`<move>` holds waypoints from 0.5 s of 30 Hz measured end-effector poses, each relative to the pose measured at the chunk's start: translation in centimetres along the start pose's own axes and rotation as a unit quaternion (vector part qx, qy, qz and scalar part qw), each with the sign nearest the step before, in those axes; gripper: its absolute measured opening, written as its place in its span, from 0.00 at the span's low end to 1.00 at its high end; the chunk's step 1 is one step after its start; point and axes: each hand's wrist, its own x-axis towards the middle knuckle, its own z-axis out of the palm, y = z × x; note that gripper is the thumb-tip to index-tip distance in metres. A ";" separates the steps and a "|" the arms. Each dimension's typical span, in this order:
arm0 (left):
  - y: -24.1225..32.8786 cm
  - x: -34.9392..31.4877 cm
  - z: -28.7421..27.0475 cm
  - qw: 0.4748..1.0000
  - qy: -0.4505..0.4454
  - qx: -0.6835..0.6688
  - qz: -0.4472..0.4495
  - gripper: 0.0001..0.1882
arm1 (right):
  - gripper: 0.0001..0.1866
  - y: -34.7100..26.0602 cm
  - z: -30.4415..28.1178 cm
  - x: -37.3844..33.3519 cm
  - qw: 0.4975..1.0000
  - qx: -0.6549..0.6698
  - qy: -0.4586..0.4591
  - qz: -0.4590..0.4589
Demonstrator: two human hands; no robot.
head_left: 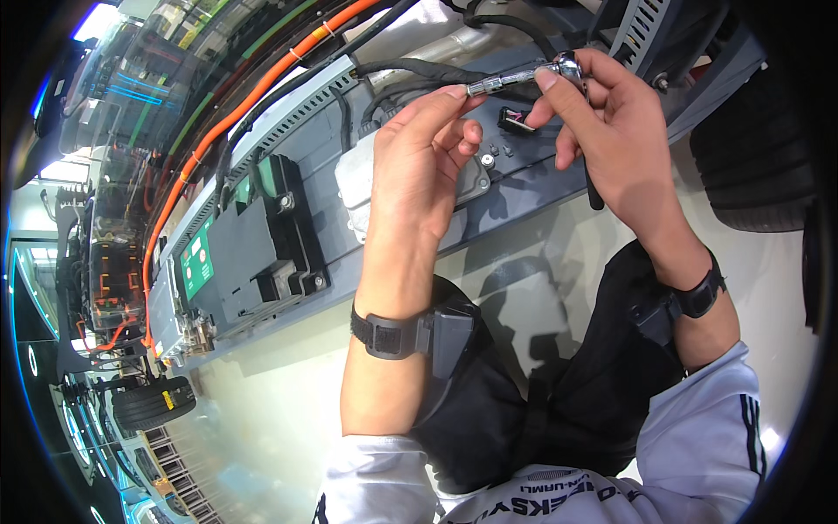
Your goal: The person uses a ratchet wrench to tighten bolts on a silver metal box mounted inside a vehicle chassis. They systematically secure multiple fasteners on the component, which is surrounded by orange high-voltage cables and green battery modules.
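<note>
Upper centre of frame: ratchet wrench (567, 65) clenched in right hand (611, 122), its extension bar (497, 83) running leftward into pinching left hand (428, 148) fingertips.

Two hands are up at the chassis, the left hand (428, 148) and the right hand (611, 122), sharing one ratchet wrench (532, 77) between them. Each wrist wears one black strap, two in all. One orange cable (236, 113) runs along the frame (it is the only one of that colour). Two tyres show: one tyre (153, 403) lower left, another tyre (755, 148) at right.
</note>
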 end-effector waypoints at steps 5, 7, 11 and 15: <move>0.7 -0.4 0.1 0.999 -0.028 0.036 0.004 0.13 | 0.13 -0.4 -0.4 0.4 1.000 -0.006 -0.023 0.009; 0.8 -0.3 -0.1 0.997 -0.027 0.064 0.027 0.13 | 0.14 -0.4 -0.2 0.6 0.999 -0.004 -0.033 0.003; 0.3 0.5 -1.1 0.969 -0.009 0.210 0.126 0.13 | 0.16 1.1 0.6 1.7 0.994 -0.067 -0.038 -0.075; -0.7 2.0 -3.0 0.855 -0.010 0.478 0.201 0.10 | 0.18 1.2 0.6 3.4 0.956 -0.248 -0.057 -0.145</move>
